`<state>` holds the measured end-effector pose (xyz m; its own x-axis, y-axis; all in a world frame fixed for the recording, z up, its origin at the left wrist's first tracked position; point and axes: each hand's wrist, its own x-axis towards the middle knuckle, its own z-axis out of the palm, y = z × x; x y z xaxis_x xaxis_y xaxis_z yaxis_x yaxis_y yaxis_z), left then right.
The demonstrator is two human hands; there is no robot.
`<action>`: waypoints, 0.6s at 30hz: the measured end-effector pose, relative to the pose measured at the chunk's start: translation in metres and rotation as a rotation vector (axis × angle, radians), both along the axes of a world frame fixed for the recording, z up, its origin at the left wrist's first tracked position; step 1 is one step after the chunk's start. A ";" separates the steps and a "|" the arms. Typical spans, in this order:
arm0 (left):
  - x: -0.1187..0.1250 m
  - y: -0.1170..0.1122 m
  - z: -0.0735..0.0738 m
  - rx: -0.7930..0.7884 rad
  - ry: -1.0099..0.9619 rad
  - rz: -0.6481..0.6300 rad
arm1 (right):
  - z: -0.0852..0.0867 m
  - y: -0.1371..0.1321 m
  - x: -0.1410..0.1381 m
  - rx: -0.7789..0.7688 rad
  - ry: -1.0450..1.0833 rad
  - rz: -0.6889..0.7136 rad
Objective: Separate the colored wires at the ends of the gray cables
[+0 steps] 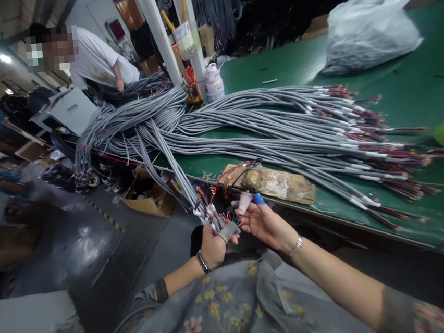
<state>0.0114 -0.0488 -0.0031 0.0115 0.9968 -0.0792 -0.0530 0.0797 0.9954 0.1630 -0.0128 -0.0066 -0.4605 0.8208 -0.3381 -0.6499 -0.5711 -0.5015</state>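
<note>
My left hand point(216, 243) is closed around a bunch of grey cables point(182, 178), just below their stripped ends. A grey wrap covers its thumb. Thin coloured wires point(229, 217) fan out from the bunch toward my right hand point(267, 225). That hand is turned partly palm up, its fingers loosely curled and apart from the thumb. It wears a blue cover point(259, 199) on one digit and a pale pinkish cover point(245, 203) on another. Its fingertips are close to the thin wires; whether they touch them I cannot tell.
Many grey cables point(240, 115) with bared ends lie along the green table point(276, 72). A worn wooden block point(282, 184) sits at its near edge. Farther back are a plastic bag point(371, 29) and a lilac container point(214, 82). Another person point(97, 55) bends over cables at left.
</note>
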 end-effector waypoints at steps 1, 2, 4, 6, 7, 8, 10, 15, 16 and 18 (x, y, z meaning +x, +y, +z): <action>0.000 0.000 -0.001 -0.003 0.005 0.004 | 0.000 -0.001 0.002 0.010 0.002 0.023; 0.000 0.000 -0.001 -0.010 0.012 0.009 | 0.000 -0.001 0.003 0.018 0.001 0.038; 0.002 0.002 -0.002 -0.018 0.021 0.027 | 0.001 0.001 0.004 0.028 -0.013 0.039; 0.005 0.004 0.000 -0.017 0.017 0.045 | 0.002 0.004 0.004 0.036 -0.050 -0.003; 0.007 0.005 0.001 -0.015 0.012 0.056 | 0.003 0.006 0.004 0.046 -0.076 -0.031; 0.009 0.006 0.003 -0.014 0.007 0.065 | 0.003 0.007 0.003 0.062 -0.104 -0.058; 0.012 0.009 0.007 -0.019 -0.004 0.072 | 0.003 0.008 0.002 0.108 -0.160 -0.096; 0.016 0.013 0.015 -0.048 -0.032 0.071 | -0.003 0.004 0.002 0.305 -0.418 -0.261; 0.016 0.013 0.016 -0.055 -0.036 0.075 | -0.004 0.003 0.002 0.339 -0.463 -0.284; 0.017 0.014 0.017 -0.061 -0.046 0.078 | -0.005 0.004 0.001 0.343 -0.463 -0.259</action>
